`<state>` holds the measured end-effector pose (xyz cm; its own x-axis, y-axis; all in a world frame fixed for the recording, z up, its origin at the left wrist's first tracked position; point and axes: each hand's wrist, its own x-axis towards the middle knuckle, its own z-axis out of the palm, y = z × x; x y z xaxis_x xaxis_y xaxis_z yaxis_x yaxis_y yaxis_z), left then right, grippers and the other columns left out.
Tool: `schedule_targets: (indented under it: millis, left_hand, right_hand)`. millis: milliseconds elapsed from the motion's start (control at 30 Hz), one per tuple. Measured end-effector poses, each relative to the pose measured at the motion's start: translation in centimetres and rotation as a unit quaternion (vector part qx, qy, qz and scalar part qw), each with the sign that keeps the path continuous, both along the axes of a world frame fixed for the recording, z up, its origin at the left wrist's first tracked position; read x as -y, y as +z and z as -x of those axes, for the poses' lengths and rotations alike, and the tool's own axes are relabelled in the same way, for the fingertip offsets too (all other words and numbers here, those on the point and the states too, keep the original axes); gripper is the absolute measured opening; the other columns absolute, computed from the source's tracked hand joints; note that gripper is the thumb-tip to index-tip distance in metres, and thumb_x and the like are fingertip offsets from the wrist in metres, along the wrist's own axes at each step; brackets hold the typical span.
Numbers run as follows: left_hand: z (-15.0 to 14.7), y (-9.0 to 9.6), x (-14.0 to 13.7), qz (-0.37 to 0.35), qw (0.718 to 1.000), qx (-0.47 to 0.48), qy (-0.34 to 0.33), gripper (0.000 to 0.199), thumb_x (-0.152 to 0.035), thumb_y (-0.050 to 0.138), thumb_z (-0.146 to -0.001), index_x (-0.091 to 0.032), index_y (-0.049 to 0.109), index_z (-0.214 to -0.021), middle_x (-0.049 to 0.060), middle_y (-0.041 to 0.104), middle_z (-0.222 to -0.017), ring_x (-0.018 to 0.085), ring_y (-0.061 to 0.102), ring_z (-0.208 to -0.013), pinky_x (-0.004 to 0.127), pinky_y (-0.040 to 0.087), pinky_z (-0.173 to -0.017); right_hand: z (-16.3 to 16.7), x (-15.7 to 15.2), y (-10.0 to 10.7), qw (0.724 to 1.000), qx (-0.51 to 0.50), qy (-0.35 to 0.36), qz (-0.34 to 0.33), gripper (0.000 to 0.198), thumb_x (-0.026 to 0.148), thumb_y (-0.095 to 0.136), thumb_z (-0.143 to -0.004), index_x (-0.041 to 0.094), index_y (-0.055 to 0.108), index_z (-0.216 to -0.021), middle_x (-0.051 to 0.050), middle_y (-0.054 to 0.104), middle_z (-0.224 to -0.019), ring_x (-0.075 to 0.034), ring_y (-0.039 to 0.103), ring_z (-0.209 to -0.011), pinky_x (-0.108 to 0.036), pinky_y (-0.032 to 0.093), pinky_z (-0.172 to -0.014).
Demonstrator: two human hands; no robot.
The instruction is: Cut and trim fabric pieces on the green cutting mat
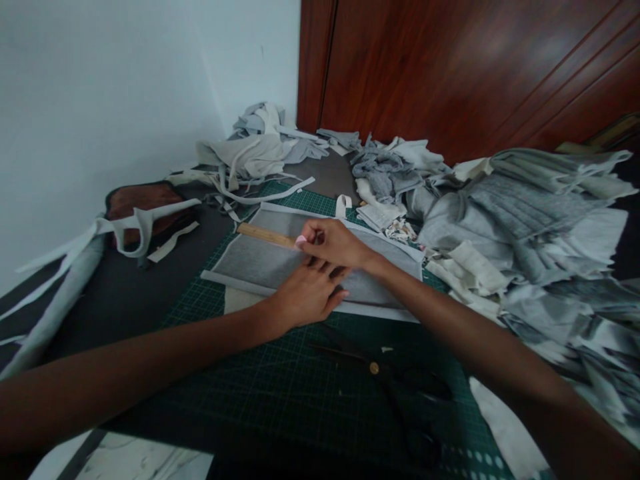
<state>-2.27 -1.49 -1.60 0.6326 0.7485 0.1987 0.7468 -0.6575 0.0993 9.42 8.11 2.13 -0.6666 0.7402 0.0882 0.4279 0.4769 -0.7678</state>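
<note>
A grey fabric piece (255, 261) with pale folded edges lies flat on the green cutting mat (200, 300). Across it runs a wooden ruler (265, 233), whose right part is hidden beneath my hands. My left hand (305, 293) rests over the ruler and fabric with its fingers stretched out and thumb apart; its fingertips are partly covered by the other hand. Just above it, my right hand (337, 243) pinches a small pink piece of tailor's chalk (301, 241) at the ruler's edge. Black scissors (374, 368) lie on the mat nearer to me.
Heaped grey and white fabric scraps (250, 157) lie at the back left, with larger fabric piles (530, 207) along the right. A brown and black pouch-like item (145, 210) sits on the left under pale strips. A wall and a wooden door (450, 67) bound the far side.
</note>
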Motion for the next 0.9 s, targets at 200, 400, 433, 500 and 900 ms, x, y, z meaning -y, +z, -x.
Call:
schedule_targets:
  millis: [200,400,433,500,900]
  left_hand:
    - [0.2,0.6,-0.3,-0.012,0.999,-0.033,-0.012,0.054,-0.042,0.04,-0.11,-0.014,0.052,-0.154,0.016,0.05,-0.161,0.037,0.043,-0.15,0.053,0.033,-0.122]
    - [2.2,0.5,-4.1,0.013,0.995,0.046,-0.086,0.039,-0.023,0.048,-0.105,-0.019,0.063,-0.141,0.007,0.065,-0.147,0.025,0.057,-0.13,0.041,0.041,-0.112]
    - [2.7,0.4,-5.1,0.024,0.993,0.061,-0.103,0.037,-0.021,0.048,-0.105,-0.022,0.064,-0.139,0.005,0.067,-0.142,0.023,0.058,-0.126,0.04,0.042,-0.111]
    - [3.6,0.2,-6.8,0.032,0.988,0.067,-0.137,0.034,-0.023,0.051,-0.106,-0.023,0.065,-0.136,0.005,0.069,-0.137,0.023,0.058,-0.123,0.04,0.041,-0.11]
    - [7.4,2.8,-10.5,0.08,0.983,-0.038,-0.159,0.024,-0.023,0.054,-0.106,-0.012,0.067,-0.122,0.007,0.066,-0.123,0.02,0.048,-0.116,0.038,0.032,-0.113]
  right_hand:
    - [-7.9,-0.9,-0.6,0.99,-0.066,-0.128,0.004,0.035,0.054,0.073,-0.083,0.019,0.066,-0.082,-0.002,0.073,-0.087,-0.016,0.065,-0.078,-0.029,0.05,-0.072]
    - [-19.1,0.5,-1.9,0.967,0.068,-0.244,0.024,0.049,0.066,0.072,-0.084,0.02,0.077,-0.097,-0.008,0.079,-0.092,-0.023,0.07,-0.081,-0.033,0.052,-0.071]
    - [-20.4,1.1,-2.1,0.964,0.087,-0.251,0.024,0.05,0.067,0.072,-0.084,0.02,0.077,-0.1,-0.008,0.079,-0.094,-0.024,0.071,-0.081,-0.034,0.053,-0.071]
    - [-22.1,2.4,-2.5,0.957,0.101,-0.273,-0.004,0.052,0.067,0.068,-0.087,0.02,0.073,-0.109,-0.009,0.079,-0.096,-0.023,0.072,-0.078,-0.036,0.055,-0.072]
    - [-19.5,21.2,-0.6,0.972,0.202,-0.06,-0.099,0.02,0.027,0.057,-0.102,0.025,0.066,-0.12,-0.007,0.071,-0.109,-0.022,0.07,-0.101,-0.036,0.06,-0.086]
